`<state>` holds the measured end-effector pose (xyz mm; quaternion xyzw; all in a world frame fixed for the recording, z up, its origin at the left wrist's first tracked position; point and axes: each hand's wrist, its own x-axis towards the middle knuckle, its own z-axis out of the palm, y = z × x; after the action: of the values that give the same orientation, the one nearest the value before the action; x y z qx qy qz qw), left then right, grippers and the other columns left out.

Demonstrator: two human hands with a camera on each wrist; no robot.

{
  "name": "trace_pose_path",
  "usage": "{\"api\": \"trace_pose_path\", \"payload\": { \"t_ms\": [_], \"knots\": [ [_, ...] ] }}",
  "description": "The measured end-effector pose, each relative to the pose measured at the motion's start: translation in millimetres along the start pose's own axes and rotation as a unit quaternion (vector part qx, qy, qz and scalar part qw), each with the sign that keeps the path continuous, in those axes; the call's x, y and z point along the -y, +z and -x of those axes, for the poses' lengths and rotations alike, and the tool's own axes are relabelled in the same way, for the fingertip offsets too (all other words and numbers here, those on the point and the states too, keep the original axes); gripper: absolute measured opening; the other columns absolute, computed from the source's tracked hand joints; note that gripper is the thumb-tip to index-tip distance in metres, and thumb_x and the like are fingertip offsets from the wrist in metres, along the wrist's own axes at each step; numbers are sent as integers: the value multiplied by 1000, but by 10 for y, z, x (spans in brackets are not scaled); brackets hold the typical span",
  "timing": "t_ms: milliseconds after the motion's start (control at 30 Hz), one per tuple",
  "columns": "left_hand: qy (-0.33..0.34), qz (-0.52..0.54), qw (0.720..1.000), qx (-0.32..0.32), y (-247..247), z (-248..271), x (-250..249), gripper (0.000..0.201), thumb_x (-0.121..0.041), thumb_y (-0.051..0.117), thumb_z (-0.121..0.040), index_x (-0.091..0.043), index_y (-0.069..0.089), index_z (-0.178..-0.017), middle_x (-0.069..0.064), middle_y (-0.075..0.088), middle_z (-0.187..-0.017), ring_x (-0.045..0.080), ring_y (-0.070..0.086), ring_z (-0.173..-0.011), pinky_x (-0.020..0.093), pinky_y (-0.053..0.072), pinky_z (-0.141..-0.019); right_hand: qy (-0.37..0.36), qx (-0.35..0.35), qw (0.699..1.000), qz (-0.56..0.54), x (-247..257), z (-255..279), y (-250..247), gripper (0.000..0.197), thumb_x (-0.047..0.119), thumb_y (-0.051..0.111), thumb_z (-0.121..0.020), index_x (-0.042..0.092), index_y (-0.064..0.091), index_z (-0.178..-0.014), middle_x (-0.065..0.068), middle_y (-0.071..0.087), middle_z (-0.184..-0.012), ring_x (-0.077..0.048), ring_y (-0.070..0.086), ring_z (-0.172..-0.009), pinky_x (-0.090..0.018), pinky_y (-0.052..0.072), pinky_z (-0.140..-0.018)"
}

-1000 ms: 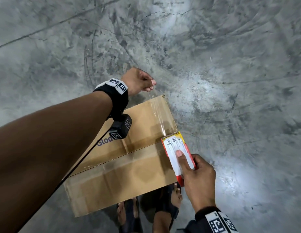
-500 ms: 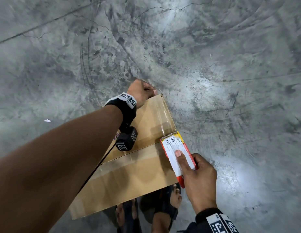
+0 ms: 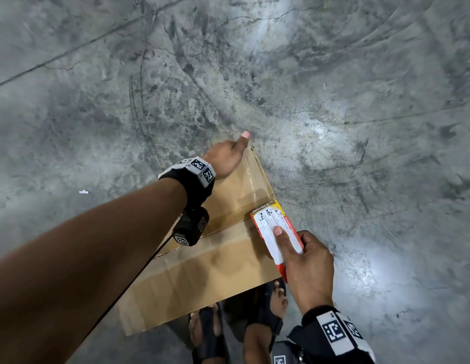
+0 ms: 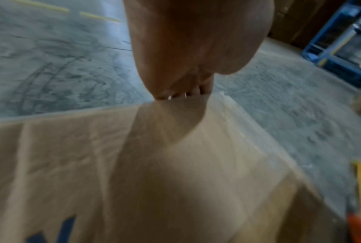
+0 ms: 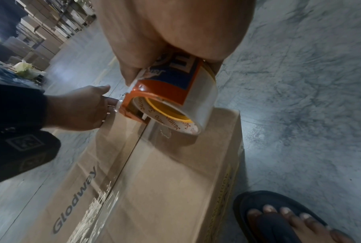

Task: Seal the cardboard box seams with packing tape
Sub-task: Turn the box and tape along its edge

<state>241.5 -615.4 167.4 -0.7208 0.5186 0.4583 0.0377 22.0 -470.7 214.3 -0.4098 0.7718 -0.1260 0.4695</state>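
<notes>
Left hand (image 3: 224, 158) presses flat on the "Glodway" box (image 3: 202, 269), grip relaxed; right hand (image 3: 307, 266) grips the tape dispenser (image 3: 274, 229)

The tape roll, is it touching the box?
Touching. In the right wrist view, the tape roll, gripped by the right hand, sits with its lower rim on the cardboard box, no gap beneath.

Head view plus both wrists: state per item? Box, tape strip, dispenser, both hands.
cardboard box: flaps closed, centre seam already taped, lying on the concrete floor.
tape strip: laid along the box's right edge, uncut, attached to the dispenser.
tape dispenser: resting on the box top.
left hand: pressing the tape at the far corner.
right hand: gripping the dispenser.
</notes>
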Motion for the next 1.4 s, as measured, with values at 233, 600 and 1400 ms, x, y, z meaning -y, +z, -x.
{"api": "trace_pose_path", "payload": {
  "t_ms": [233, 600, 1400],
  "knots": [
    [146, 10, 989, -29, 342, 479, 116, 64, -44, 21, -104, -11, 4, -156, 5, -1, -165, 19, -8, -151, 38, 1, -124, -9, 2, 1000, 19, 20, 61, -59, 42, 54, 68, -92, 18, 68, -71, 6, 67, -62, -8, 62, -58, -24, 37, -53],
    [93, 47, 994, -13, 531, 468, 73, 59, -42, 21, -105, -21, 3, -157, 4, -8, -165, 24, -16, -150, 44, -3, -123, -29, -4, 999, 24, 23, 228, -176, 44, 57, 66, -91, 16, 71, -77, 4, 72, -69, -14, 66, -63, -24, 45, -55],
    [138, -200, 961, -133, 1005, 436, 76, 68, -44, 24, -101, -11, 1, -156, 13, -8, -164, 30, -10, -152, 46, 1, -123, 49, 34, 992, 110, 102, -30, -6, 57, 62, 60, -89, 6, 71, -86, -18, 74, -88, -41, 66, -91, -43, 56, -77]
  ]
}}
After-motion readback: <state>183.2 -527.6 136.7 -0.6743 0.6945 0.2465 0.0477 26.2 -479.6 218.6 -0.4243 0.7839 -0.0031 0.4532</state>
